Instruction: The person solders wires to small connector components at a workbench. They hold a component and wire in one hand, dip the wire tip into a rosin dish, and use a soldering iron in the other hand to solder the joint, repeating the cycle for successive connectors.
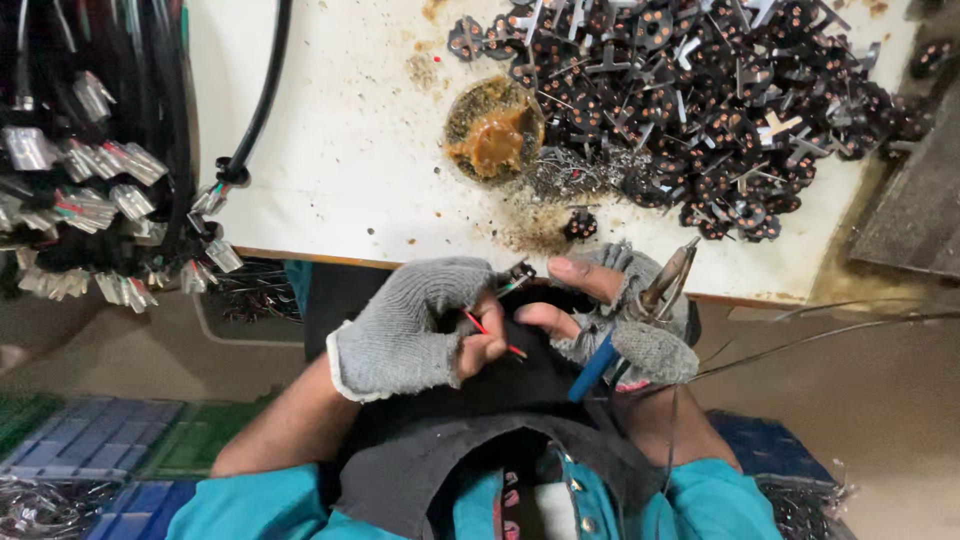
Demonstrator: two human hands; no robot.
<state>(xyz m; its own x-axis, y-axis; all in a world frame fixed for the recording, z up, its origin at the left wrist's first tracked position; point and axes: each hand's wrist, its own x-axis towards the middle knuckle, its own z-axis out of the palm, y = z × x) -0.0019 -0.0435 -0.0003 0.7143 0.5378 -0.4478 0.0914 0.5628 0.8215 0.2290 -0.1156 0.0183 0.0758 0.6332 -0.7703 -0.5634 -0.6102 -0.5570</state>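
left grip (pixel 420 325) pinches red wire (pixel 492 335) | right grip (pixel 610 310) clasps blue-handled pliers (pixel 640 320) | wire between both grips

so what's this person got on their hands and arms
Both the left hand and right hand wear grey knitted fingerless gloves with ribbed cuffs, the fingertips left bare. The right glove looks frayed and grubby. Forearms are bare; teal sleeves are pushed up towards the elbows.
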